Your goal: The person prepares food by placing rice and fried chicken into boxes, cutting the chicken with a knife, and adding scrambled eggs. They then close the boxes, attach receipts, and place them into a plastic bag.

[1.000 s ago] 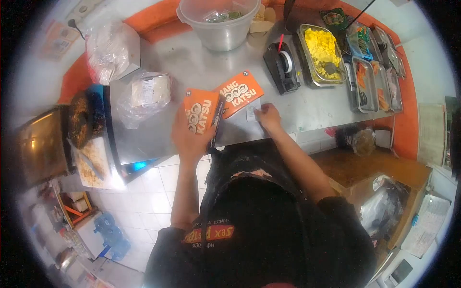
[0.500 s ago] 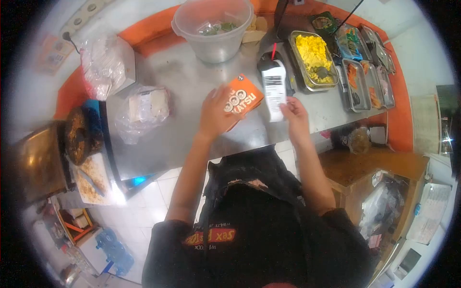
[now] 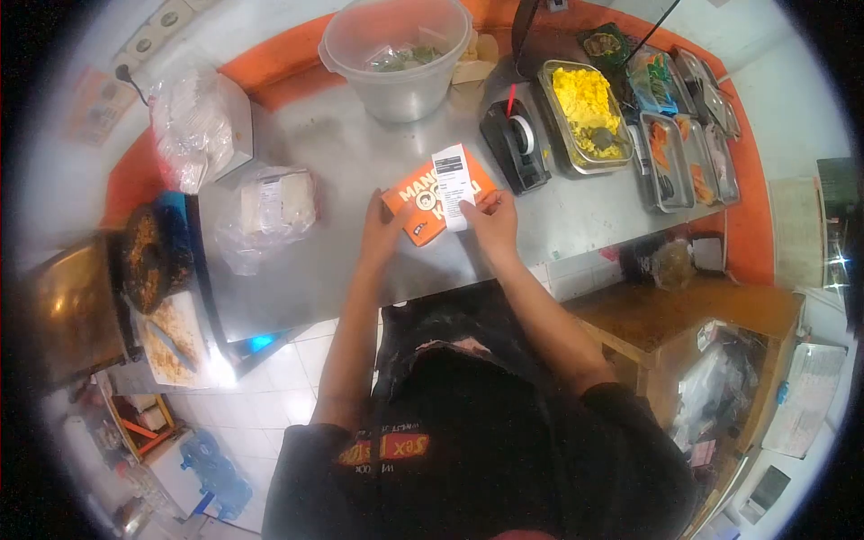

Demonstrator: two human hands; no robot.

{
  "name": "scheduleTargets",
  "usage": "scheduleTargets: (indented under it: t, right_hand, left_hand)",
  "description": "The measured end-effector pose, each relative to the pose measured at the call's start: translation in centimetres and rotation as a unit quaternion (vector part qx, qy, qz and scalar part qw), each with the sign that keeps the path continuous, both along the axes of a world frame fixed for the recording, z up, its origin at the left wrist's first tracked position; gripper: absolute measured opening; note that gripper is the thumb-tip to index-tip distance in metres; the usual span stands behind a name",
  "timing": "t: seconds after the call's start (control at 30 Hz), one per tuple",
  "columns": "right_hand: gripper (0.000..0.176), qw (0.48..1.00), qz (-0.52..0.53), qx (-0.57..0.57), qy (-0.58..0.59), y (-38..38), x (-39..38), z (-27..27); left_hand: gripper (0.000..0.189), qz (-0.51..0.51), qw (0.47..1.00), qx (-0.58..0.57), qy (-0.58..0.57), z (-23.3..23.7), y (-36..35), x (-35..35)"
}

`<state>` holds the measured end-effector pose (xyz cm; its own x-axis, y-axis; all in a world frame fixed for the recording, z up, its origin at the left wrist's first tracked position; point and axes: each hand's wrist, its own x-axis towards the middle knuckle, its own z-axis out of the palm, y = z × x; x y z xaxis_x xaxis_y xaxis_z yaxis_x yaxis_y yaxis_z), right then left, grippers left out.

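An orange food box (image 3: pixel 418 192) with white lettering lies on the metal counter in front of me. Across its right half lies a printed white receipt (image 3: pixel 454 184), covering part of the lettering. My left hand (image 3: pixel 385 227) grips the box at its left edge, thumb on the lid. At the lower end of the receipt, my right hand (image 3: pixel 493 225) is closed with thumb and fingers on the paper, close to the box's right edge. Right of the box stands a black tape dispenser (image 3: pixel 517 148) with a roll of tape and a red stick in it.
A large translucent tub (image 3: pixel 396 67) with small packets stands behind. To the right are a tray of yellow food (image 3: pixel 585 99) and several food containers (image 3: pixel 668 162). On the left sit a plastic-wrapped stack (image 3: pixel 274 209) and a bagged bundle (image 3: pixel 193 117). The metal counter (image 3: pixel 337 270) ends before my apron.
The receipt has moved from in front of the tape dispenser, left onto the box, with my right hand. The box has turned, and my left hand has shifted to its left edge.
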<state>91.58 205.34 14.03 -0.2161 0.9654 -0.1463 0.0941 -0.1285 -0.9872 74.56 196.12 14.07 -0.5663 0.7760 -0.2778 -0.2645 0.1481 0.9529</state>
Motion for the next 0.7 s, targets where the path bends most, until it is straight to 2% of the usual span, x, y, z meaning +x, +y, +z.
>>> scheduleTargets:
  t: [0.07,0.1,0.17,0.2,0.27,0.3,0.37,0.4,0.47,0.5,0.57,0.6,0.63,0.67,0.7]
  right_hand:
    - [0.043,0.998,-0.048,-0.027,-0.04,-0.4,0.0,-0.3]
    - [0.043,0.997,-0.052,-0.03,-0.04,-0.6,-0.1,-0.7]
    - [0.052,0.992,-0.094,-0.057,-0.054,-0.7,-0.3,-1.0]
    - [0.052,0.992,-0.101,-0.059,-0.055,-0.7,-0.4,-1.0]
    - [0.068,0.984,-0.071,-0.16,0.038,-0.9,-0.1,-1.0]
    - [0.068,0.983,-0.078,-0.163,0.039,-1.0,0.1,-1.3]
    - [0.072,0.975,-0.064,-0.197,0.077,-1.1,0.4,-2.4]
    - [0.072,0.975,-0.07,-0.196,0.081,-1.1,0.6,-4.1]
    - [0.064,0.995,0.047,-0.088,0.02,-0.9,0.9,-8.0]
    - [0.057,0.998,0.009,-0.055,0.011,-1.3,0.4,-7.7]
    - [0.055,0.986,-0.022,-0.075,0.149,-2.1,0.1,-8.3]
    - [0.054,0.951,-0.021,-0.186,0.245,-3.0,0.7,-3.0]
    - [0.058,0.959,0.001,-0.134,0.251,-3.6,0.5,-9.7]
    - [0.07,0.951,0.065,-0.209,0.22,-3.5,2.5,-5.9]
    - [0.079,0.978,0.047,-0.112,0.169,-4.5,3.5,-6.6]
  left_hand:
    - [0.063,-0.081,0.996,0.028,0.036,-0.4,0.5,-1.4]
    - [0.063,-0.085,0.995,0.025,0.036,-0.5,0.5,-2.1]
    - [0.066,-0.17,0.985,-0.024,0.02,-0.3,0.9,-3.3]
    - [0.066,-0.177,0.984,-0.025,0.019,0.0,1.2,-4.0]
    - [0.073,-0.303,0.952,-0.04,0.009,0.5,1.5,-4.9]
    - [0.073,-0.31,0.95,-0.042,0.008,0.8,1.9,-5.1]
    - [0.077,-0.497,0.861,-0.104,-0.006,1.3,2.7,-5.1]
    - [0.077,-0.503,0.858,-0.104,-0.003,0.7,2.5,-4.3]
    - [0.077,-0.363,0.928,-0.046,-0.066,-2.1,0.7,-1.7]
    - [0.077,-0.375,0.924,-0.045,-0.06,-3.2,-0.1,-1.0]
    - [0.068,-0.273,0.952,-0.061,-0.124,-4.7,-1.7,0.7]
    - [0.064,-0.258,0.952,-0.092,-0.138,-3.6,-2.5,1.8]
    - [0.06,-0.256,0.946,-0.124,-0.152,-2.0,-3.6,2.9]
    - [0.048,-0.249,0.948,-0.15,-0.132,-1.5,-5.0,3.8]
    - [0.044,-0.284,0.941,-0.179,-0.037,-0.6,-5.2,4.9]
